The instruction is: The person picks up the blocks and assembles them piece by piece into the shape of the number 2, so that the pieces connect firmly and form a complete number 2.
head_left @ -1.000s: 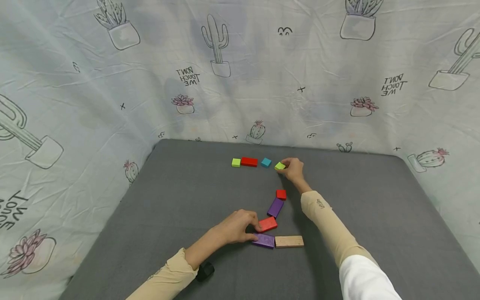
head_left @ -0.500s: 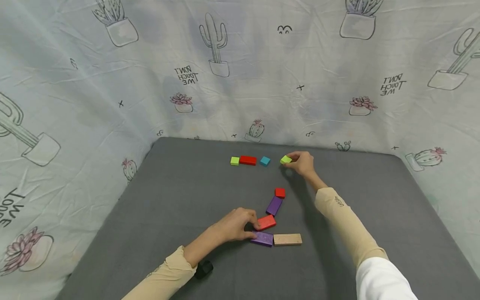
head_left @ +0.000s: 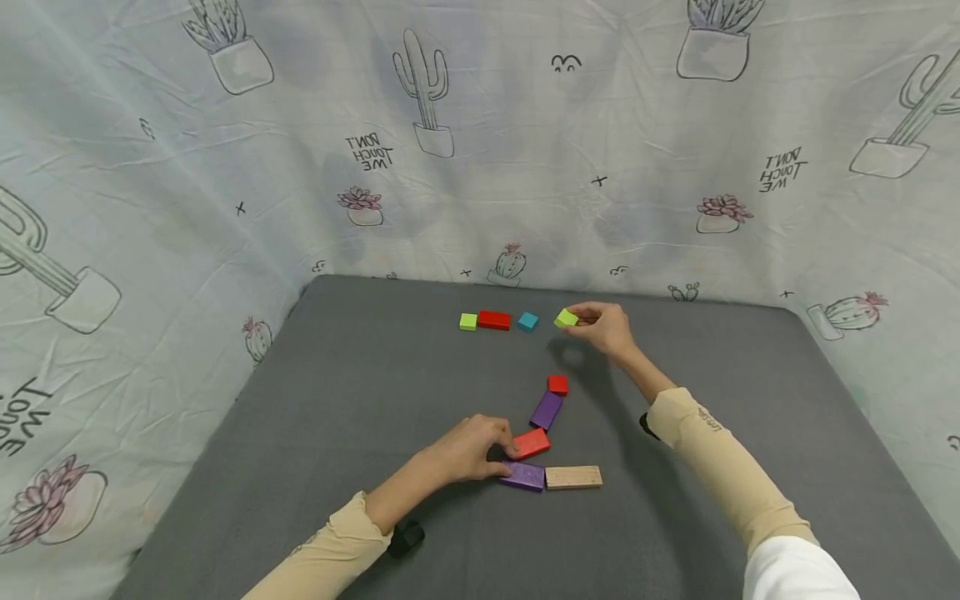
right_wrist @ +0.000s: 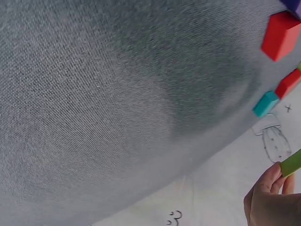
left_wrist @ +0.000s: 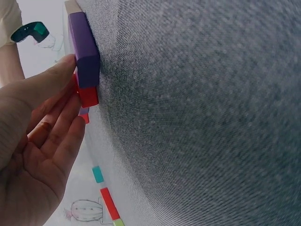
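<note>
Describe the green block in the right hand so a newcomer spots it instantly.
Look towards the far edge of the gray table and find the right hand. It pinches the raised green block, right of the blue block. The other green block lies on the table; this one is held above it.

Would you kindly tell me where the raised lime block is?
In the head view, the right hand holds the raised lime block, right of the blue block.
</note>
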`<action>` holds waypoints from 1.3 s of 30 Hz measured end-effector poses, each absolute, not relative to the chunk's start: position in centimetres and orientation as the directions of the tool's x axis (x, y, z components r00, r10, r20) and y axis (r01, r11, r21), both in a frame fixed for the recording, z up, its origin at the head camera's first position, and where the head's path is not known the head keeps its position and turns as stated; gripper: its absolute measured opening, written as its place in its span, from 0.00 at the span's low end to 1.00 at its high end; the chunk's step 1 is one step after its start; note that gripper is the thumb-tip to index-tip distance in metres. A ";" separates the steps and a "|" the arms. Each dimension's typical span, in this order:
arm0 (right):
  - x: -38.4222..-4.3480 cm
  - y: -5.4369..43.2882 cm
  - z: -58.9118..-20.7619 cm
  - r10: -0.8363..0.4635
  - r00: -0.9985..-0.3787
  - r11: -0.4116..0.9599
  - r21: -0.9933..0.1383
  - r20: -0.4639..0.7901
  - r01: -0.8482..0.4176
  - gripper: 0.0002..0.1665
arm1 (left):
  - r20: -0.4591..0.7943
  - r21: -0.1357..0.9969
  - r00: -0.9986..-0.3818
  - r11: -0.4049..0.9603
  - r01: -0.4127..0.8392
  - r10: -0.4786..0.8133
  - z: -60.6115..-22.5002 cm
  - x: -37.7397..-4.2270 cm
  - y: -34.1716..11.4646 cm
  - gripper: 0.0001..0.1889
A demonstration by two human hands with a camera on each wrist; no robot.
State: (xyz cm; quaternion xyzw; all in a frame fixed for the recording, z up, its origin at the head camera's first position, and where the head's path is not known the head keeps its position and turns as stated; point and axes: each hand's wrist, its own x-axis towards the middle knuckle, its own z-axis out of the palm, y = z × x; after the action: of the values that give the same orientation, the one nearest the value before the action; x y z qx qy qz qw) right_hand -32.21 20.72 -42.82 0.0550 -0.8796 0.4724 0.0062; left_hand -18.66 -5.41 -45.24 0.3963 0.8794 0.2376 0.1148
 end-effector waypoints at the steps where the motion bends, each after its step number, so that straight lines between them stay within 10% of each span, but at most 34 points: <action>1: -32.1 20.7 -42.6 -0.097 -0.994 0.535 -0.839 0.059 -0.102 0.21 | -0.017 0.508 -0.661 0.576 0.640 0.750 -45.2 -18.7 -5.4 0.12; 39: -31.9 21.4 -44.8 -0.578 -0.802 0.552 -0.655 0.147 -0.517 0.06 | -0.038 0.506 -0.670 0.592 0.627 0.742 -45.1 -18.5 -5.0 0.11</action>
State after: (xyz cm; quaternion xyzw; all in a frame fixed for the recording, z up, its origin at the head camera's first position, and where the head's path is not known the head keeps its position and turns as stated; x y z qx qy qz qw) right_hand -31.85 21.40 -44.79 0.3114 -0.8797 0.3568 -0.0430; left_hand -18.54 -5.05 -45.14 0.3872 0.8836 0.2324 0.1233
